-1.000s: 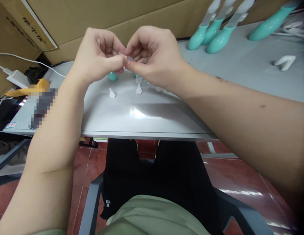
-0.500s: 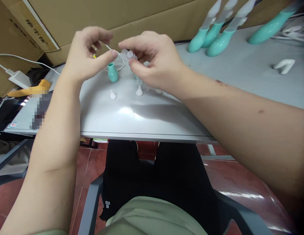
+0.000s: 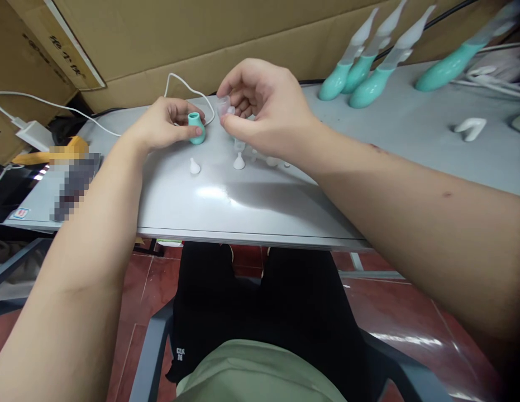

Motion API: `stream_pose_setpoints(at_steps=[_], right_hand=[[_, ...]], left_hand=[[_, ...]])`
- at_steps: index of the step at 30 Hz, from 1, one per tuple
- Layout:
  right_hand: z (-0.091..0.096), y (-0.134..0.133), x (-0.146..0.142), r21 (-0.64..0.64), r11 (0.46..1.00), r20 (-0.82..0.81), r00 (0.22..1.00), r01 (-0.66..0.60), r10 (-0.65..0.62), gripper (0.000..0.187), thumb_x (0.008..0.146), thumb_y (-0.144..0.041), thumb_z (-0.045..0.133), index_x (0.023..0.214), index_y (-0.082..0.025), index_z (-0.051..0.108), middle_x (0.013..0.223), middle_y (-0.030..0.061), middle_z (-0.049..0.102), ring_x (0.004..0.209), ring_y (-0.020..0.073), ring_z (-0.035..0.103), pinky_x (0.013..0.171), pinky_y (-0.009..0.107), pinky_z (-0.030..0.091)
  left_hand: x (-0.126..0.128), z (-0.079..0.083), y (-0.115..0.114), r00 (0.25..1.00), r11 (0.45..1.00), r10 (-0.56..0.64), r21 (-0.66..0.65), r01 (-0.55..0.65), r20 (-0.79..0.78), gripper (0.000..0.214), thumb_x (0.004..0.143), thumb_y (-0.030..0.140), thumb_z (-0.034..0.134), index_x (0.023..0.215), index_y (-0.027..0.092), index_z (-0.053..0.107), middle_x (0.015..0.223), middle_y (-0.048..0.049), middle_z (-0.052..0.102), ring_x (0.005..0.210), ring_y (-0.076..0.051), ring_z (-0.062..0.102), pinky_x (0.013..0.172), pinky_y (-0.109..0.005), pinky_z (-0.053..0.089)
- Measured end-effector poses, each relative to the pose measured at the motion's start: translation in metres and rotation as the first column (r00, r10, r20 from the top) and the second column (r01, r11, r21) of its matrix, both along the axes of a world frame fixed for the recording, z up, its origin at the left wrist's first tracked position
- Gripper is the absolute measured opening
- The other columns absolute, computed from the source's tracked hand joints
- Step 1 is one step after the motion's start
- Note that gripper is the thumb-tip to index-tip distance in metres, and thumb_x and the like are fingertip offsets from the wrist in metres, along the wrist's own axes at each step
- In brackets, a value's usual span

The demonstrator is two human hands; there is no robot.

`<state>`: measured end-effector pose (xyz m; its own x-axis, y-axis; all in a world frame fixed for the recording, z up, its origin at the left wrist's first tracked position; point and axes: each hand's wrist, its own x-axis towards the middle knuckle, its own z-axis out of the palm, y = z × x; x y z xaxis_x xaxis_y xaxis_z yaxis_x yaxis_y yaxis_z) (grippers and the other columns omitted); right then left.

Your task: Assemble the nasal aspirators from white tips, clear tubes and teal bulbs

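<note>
The small teal bulb stands upright on the bench. The left hand is closed on it, thumb on the near side and fingertips on the far side. Just to the right of it, raised off the bench, the right hand pinches a little clear cap between thumb and forefinger, with the other fingers curled in loosely. Bulb and cap are near each other but apart, so nothing is joined to the bulb yet, and its mouth looks bare.

Just nearer the body than the two hands, two white tips stand on the bench, untouched. A few more clear bits lie under the right wrist, too small to make out. A white cable loops behind the left hand.

Well off to the right of the right hand, several long teal units with pale nozzles lie in a row and look fully assembled. A forked white piece lies further right. Cardboard stands behind both hands.

As far as can be judged, some units are finished, while this one is at an early stage.
</note>
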<state>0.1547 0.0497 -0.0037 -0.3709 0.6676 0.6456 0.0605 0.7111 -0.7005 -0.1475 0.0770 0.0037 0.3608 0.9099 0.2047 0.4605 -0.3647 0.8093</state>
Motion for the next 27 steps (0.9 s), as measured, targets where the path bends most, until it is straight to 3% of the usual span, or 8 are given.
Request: stream_pose_setpoints(at_steps=[3,6,9,12,16,20,24,27], right_hand=[[0.011,0.003,-0.002,-0.036,0.998,0.046,0.998,-0.045,0.047,0.038,0.075,-0.028,0.103,0.095,-0.042,0.075,0.093,0.0009,0.077,0.091,0.0367,0.075,0.087,0.057,0.068],[0.022,0.014,-0.008,-0.07,0.995,0.118,0.99,-0.073,0.081,0.046,0.07,-0.034,0.111,0.091,-0.042,0.071,0.092,0.0022,0.079,0.095,0.0384,0.078,0.087,0.056,0.066],[0.032,0.027,-0.013,-0.042,0.995,0.13,0.987,-0.085,0.09,0.05,0.074,-0.045,0.115,0.094,-0.038,0.07,0.102,0.0037,0.084,0.101,0.0345,0.08,0.094,0.052,0.068],[0.037,0.033,-0.013,-0.021,0.996,0.095,0.992,-0.087,0.089,0.048,0.076,-0.054,0.113,0.097,-0.039,0.073,0.116,0.0047,0.09,0.112,0.038,0.084,0.099,0.055,0.073],[0.032,0.029,-0.012,-0.077,0.993,0.094,0.991,-0.084,0.091,0.053,0.07,-0.065,0.111,0.116,-0.052,0.089,0.122,0.0027,0.093,0.124,0.0477,0.085,0.103,0.065,0.073],[0.022,0.024,-0.008,-0.113,0.99,0.12,0.988,-0.085,0.098,0.059,0.07,-0.075,0.111,0.124,-0.059,0.095,0.118,0.0028,0.094,0.134,0.0526,0.083,0.1,0.069,0.071],[0.016,0.02,-0.003,-0.141,0.984,0.075,0.99,-0.104,0.115,0.045,0.075,-0.069,0.113,0.113,-0.053,0.096,0.117,0.0034,0.094,0.127,0.0487,0.087,0.106,0.07,0.072],[0.011,0.02,-0.002,-0.129,0.986,0.057,0.992,-0.101,0.109,0.038,0.08,-0.067,0.114,0.105,-0.048,0.092,0.119,0.0032,0.094,0.12,0.046,0.087,0.107,0.069,0.072]], left_hand=[[0.007,0.0,-0.004,0.999,0.997,0.052,-0.047,-0.053,-0.011,0.059,0.076,0.058,0.126,0.109,0.023,0.091,0.104,-0.0067,0.089,0.104,-0.032,0.085,0.101,-0.047,0.068],[0.013,0.004,-0.011,0.997,0.997,0.073,-0.026,-0.073,0.015,0.052,0.076,0.049,0.125,0.105,0.022,0.091,0.105,-0.0071,0.089,0.102,-0.031,0.088,0.097,-0.044,0.07],[0.019,0.007,-0.017,0.996,0.999,0.054,-0.005,-0.054,0.064,0.048,0.074,0.045,0.125,0.103,0.023,0.093,0.104,-0.0052,0.089,0.099,-0.028,0.087,0.095,-0.041,0.071],[0.026,0.009,-0.022,0.995,0.999,0.034,-0.036,-0.03,0.093,0.05,0.072,0.045,0.126,0.102,0.022,0.092,0.101,-0.004,0.087,0.094,-0.027,0.086,0.092,-0.04,0.073],[0.033,0.012,-0.026,0.991,0.994,-0.021,-0.104,0.035,0.128,0.048,0.074,0.044,0.124,0.097,0.022,0.089,0.09,-0.0012,0.08,0.081,-0.024,0.083,0.081,-0.039,0.076],[0.035,0.014,-0.029,0.991,0.991,-0.103,-0.072,0.109,0.087,0.037,0.084,0.042,0.117,0.091,0.021,0.087,0.086,-0.0008,0.077,0.078,-0.02,0.077,0.076,-0.033,0.069],[0.036,0.015,-0.029,0.983,0.984,-0.169,-0.04,0.172,0.071,0.026,0.09,0.034,0.109,0.09,0.021,0.087,0.084,-0.0006,0.076,0.073,-0.016,0.068,0.069,-0.029,0.056],[0.037,0.014,-0.029,0.975,0.977,-0.203,-0.042,0.207,0.085,0.031,0.09,0.039,0.112,0.089,0.022,0.085,0.084,-0.0006,0.075,0.073,-0.016,0.067,0.07,-0.031,0.056]])
